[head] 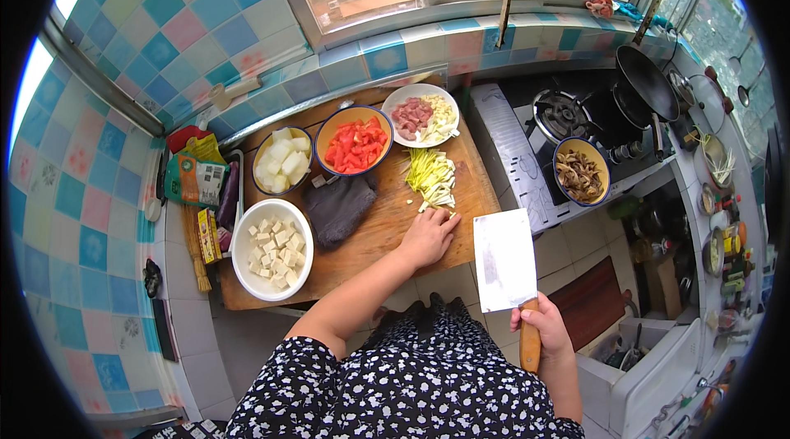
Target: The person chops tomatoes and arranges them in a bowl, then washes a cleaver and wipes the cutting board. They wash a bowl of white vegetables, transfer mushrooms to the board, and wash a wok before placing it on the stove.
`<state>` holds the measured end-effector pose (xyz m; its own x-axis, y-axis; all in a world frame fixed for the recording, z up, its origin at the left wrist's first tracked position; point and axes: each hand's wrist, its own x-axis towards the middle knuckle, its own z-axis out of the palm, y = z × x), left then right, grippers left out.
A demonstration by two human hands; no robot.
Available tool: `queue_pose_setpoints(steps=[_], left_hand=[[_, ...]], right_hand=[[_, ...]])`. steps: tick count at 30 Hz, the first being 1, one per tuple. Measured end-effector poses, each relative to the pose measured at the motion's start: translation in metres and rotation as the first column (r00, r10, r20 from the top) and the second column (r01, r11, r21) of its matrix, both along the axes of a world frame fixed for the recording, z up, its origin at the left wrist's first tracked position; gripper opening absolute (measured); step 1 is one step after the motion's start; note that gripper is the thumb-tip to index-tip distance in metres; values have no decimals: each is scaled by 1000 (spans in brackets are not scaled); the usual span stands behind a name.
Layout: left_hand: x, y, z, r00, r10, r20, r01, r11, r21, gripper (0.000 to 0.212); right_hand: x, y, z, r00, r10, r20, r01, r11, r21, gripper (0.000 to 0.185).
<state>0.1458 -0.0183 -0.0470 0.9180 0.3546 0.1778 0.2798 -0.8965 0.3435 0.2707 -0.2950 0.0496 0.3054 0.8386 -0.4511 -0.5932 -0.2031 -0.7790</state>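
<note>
My right hand (545,323) grips the wooden handle of a cleaver (506,260), its broad blade held up past the right edge of the wooden cutting board (382,217). Palm down on the board, my left hand (431,238) has its fingertips at the near end of a pile of chopped yellow-green stalks (432,178), perhaps garlic chives. Whether a piece lies under the fingers is hidden. Behind the pile sits a white plate (401,138) of diced raw meat and chopped pale aromatics. A bowl of chopped tomato (358,144) stands left of the pile.
Left on the board are a bowl of pale chunks (282,160), a white bowl of tofu cubes (273,250) and a dark cloth (339,207). A bowl of sliced mushrooms (579,171) rests by the gas burner (561,115). A wok (645,84) stands behind. Packets (194,180) and an eggplant (229,192) lie far left.
</note>
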Motion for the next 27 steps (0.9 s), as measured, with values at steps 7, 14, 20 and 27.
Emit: queue_pose_setpoints(steps=[7, 14, 20, 27], left_hand=[[29, 48, 1, 993, 118, -2, -118, 993, -2, 43], [-32, 33, 2, 983, 146, 111, -139, 988, -68, 16], [-29, 59, 0, 980, 139, 140, -137, 990, -23, 21], [-78, 70, 32, 883, 443, 157, -468, 859, 207, 48]], right_hand=[[4, -3, -3, 1000, 13, 29, -12, 1000, -18, 34], [9, 1, -7, 1000, 10, 18, -9, 1000, -12, 34], [8, 14, -1, 999, 43, -6, -42, 999, 23, 28], [7, 14, -2, 999, 43, -1, -43, 999, 30, 30]])
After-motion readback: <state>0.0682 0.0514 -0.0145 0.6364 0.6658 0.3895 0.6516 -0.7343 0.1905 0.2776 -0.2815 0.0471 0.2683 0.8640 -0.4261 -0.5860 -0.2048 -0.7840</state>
